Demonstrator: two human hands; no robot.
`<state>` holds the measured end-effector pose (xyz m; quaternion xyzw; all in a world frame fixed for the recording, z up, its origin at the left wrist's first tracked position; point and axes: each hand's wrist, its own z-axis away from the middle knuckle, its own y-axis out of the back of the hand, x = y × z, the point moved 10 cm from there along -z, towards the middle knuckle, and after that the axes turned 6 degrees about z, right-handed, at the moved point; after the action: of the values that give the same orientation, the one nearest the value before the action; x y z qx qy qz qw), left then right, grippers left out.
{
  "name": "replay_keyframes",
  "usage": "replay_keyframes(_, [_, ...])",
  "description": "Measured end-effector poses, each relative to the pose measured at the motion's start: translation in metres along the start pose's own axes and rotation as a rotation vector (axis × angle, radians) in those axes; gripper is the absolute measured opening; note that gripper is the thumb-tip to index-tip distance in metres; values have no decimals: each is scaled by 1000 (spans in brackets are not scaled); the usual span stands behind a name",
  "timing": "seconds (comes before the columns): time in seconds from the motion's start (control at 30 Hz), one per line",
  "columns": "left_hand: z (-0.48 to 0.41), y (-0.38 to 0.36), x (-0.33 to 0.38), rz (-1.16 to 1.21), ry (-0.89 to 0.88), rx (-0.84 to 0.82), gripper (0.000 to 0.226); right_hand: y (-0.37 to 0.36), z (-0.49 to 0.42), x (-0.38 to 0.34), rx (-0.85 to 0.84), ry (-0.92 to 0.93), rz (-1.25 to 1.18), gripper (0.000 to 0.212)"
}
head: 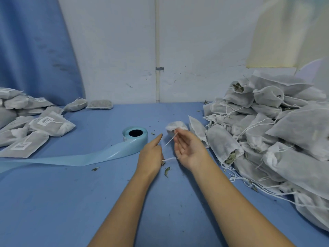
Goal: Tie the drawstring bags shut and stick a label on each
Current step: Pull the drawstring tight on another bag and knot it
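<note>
Fingers (180, 139) of the right hand (189, 148), palm turned up, curl loosely inward. Their tips close on the puckered neck of a drawstring bag (175, 126), held just above the table (89, 202) at centre, just beside the nearest bags of the right-hand heap. The left hand (151, 154) lies close alongside, index finger straight and pointing forward, the remaining fingers folded. The drawstring (170, 159) emerges from them and runs across to the heel of the right hand; a second length of cord slants taut from the right fingertips. Whether a knot is formed cannot be told. The bag is thin white non-woven fabric, soft and matte, stuffed with dried leaf. It should prove light, limp and easily crushed, so the gathered neck and the cord ends are judged the proper places to take hold; the fine cord is apt to slip from a slack pinch. To the left stands the label roll (135, 136), glossy pale blue round a dark core, its backing strip (71, 159) trailing smooth and ribbon-like toward the table's left edge. Beyond it lie the labelled bags (35, 129), flat and pillow-shaped, several showing a white printed sticker. At right rises the heap of untied bags (267, 131), mouths gaping, cords tangled. Leaf scraps (167, 171) dot the blue surface.
</note>
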<state>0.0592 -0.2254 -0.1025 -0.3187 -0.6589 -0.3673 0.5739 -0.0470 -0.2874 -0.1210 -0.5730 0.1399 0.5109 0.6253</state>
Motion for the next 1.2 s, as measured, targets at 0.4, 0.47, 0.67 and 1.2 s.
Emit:
replay_keyframes(0.4, [11,11,16,-443,-226,144,45,8,-1,-3,10,19,-97,4])
replay_keyframes(0.47, [18,16,28,-420,-301,232,43,6,-2,-1,-15,30,-6,7])
replay_keyframes(0.67, [24,5,39,-6,-223,252,35,-4,-2,12,-39,59,192,19])
replay_keyframes(1.2, [20,-17,37,-356,-342,98,17,0,-2,8,-46,47,135,8])
